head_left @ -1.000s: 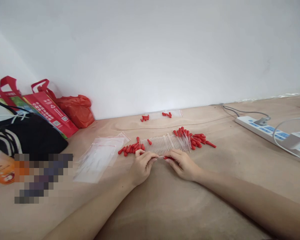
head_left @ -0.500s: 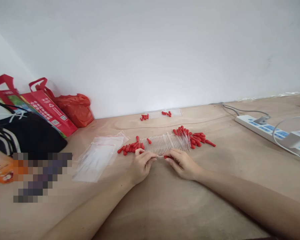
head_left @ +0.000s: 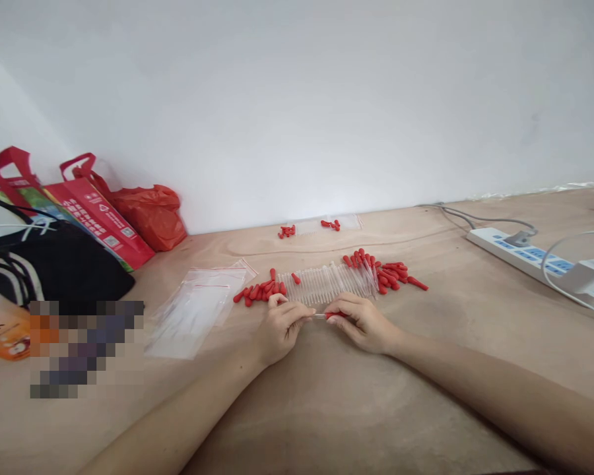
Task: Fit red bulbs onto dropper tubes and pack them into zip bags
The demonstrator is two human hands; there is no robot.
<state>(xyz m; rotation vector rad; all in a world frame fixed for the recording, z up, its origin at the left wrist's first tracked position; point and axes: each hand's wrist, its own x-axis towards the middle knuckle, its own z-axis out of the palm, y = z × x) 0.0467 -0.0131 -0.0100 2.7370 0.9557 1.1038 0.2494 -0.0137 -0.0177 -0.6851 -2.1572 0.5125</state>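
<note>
My left hand point(head_left: 282, 331) is closed, pinching one end of a thin clear dropper tube point(head_left: 319, 316). At the tube's other end, my right hand point(head_left: 365, 324) grips a red rubber dropper bulb point(head_left: 336, 315). Tube and bulb lie in line, but fingers cover where they meet, so I cannot tell how far one is inside the other. Just beyond my hands lies a row of clear dropper tubes point(head_left: 317, 285), with one loose red bulb point(head_left: 296, 279) on top. Several red bulbs point(head_left: 260, 291) are heaped at the row's left end, and more red bulbs point(head_left: 392, 274) at its right.
Clear zip bags point(head_left: 193, 313) lie flat to the left. Against the wall is another bag point(head_left: 314, 226) with red bulbs at both ends. A white power strip point(head_left: 515, 254) with cables is on the right; shopping bags point(head_left: 99, 214) and a black bag point(head_left: 64, 264) stand left.
Both hands stay nearly in place. The right fingers have shifted on the red bulb, and more of it shows between them. The tube sits slightly lower.
</note>
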